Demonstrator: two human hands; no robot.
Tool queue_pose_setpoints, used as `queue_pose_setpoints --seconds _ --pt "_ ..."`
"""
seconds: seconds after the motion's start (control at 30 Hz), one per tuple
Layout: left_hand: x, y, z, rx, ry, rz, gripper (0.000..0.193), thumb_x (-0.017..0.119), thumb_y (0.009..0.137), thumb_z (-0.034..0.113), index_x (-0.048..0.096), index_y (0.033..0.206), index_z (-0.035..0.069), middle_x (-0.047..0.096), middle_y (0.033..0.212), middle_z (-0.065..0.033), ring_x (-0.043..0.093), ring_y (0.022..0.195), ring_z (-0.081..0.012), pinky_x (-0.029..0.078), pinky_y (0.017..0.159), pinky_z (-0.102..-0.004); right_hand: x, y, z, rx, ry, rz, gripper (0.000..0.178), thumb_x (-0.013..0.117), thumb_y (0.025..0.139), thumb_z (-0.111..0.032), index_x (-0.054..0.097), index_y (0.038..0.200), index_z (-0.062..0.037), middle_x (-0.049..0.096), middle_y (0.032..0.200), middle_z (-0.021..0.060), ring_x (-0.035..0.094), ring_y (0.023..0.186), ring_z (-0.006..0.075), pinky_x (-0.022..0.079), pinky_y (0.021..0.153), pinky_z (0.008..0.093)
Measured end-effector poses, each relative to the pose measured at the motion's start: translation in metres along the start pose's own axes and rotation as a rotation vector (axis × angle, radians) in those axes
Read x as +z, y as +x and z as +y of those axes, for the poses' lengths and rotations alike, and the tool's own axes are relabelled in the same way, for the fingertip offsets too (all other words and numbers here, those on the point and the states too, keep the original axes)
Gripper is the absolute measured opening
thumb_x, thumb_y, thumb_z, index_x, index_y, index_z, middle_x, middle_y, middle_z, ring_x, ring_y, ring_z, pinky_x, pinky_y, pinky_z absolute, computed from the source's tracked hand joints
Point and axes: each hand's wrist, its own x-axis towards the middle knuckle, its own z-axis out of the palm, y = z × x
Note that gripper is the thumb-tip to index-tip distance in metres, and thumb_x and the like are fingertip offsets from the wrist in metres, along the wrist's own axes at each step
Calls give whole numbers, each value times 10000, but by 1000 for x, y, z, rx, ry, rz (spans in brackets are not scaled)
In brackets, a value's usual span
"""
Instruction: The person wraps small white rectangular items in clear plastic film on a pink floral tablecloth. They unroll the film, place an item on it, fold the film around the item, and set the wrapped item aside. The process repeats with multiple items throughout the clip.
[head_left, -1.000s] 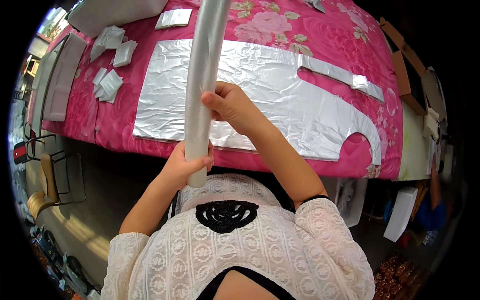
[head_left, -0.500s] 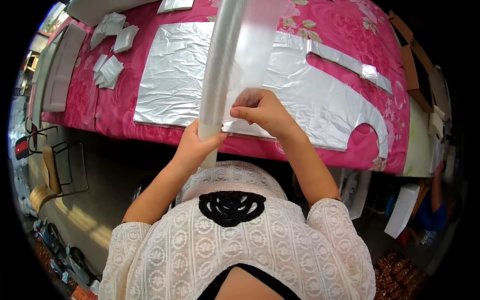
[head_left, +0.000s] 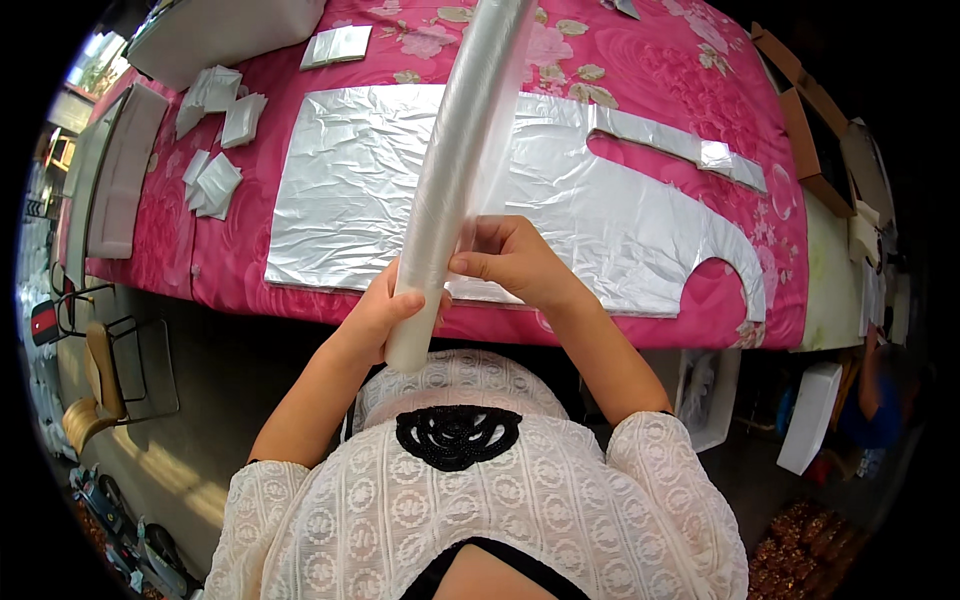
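Note:
A long roll of clear plastic film (head_left: 455,150) stands tilted up and away from me over the table, its lower end close to my body. My left hand (head_left: 392,312) is wrapped round the roll near that lower end, thumb across the front. At the roll's right side, my right hand (head_left: 515,258) has its fingers curled and closed on the film's loose edge. Beneath the roll lies a stack of silvery plastic bags (head_left: 345,180) spread flat, with cut-out handle shapes at its right end.
A pink flowered cloth (head_left: 680,60) covers the table. Small folded packets (head_left: 240,120) lie at the left, near a white box (head_left: 225,40). A cardboard box (head_left: 815,140) stands at the right edge. A chair (head_left: 98,380) is on the floor at left, and another person (head_left: 872,405) is at far right.
The roll has tipped slightly to the right, and its lower end has come nearer to me. My right hand has moved down, and the film sheet now lies closer against the roll.

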Motion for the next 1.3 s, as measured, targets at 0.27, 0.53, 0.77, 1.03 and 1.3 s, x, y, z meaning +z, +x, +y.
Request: queue_pose_setpoints --seconds 0.27,0.53,0.77,1.03,1.3 --pt "-12 2 -17 -54 -378 -365 728 680 764 493 446 1249 2 598 1024 -160 634 894 -255 538 763 -391 11 0 1 -16 73 -191 289 721 777 -101 625 1014 32 652 822 54 609 706 99 501 665 242" --pt "-10 7 -13 -126 -122 0 625 378 902 525 444 1221 -8 594 1030 -169 615 909 -257 501 817 -345 27 -9 0 58 -420 177 431 755 718 -315 635 959 22 654 801 81 618 708 145 492 656 265" --pt "-14 18 -35 30 371 282 453 503 905 422 478 1124 26 592 899 -76 586 708 -141 488 563 -261 29 -11 29 171 -675 91 567 733 695 -429 626 967 57 624 705 106 606 632 196 477 611 300" --pt "-23 -40 -20 -368 646 352 367 680 818 215 540 1068 -14 622 790 -72 590 642 -120 482 562 -270 -84 18 -6 120 -395 438 555 716 779 -355 566 1148 31 615 923 67 590 770 124 467 633 238" --pt "-36 -54 -40 -314 720 318 408 685 808 253 538 1071 -23 628 798 -81 596 648 -119 483 609 -286 -111 69 -20 245 -424 215 367 685 815 -338 634 1028 -44 614 847 14 565 705 91 436 592 218"
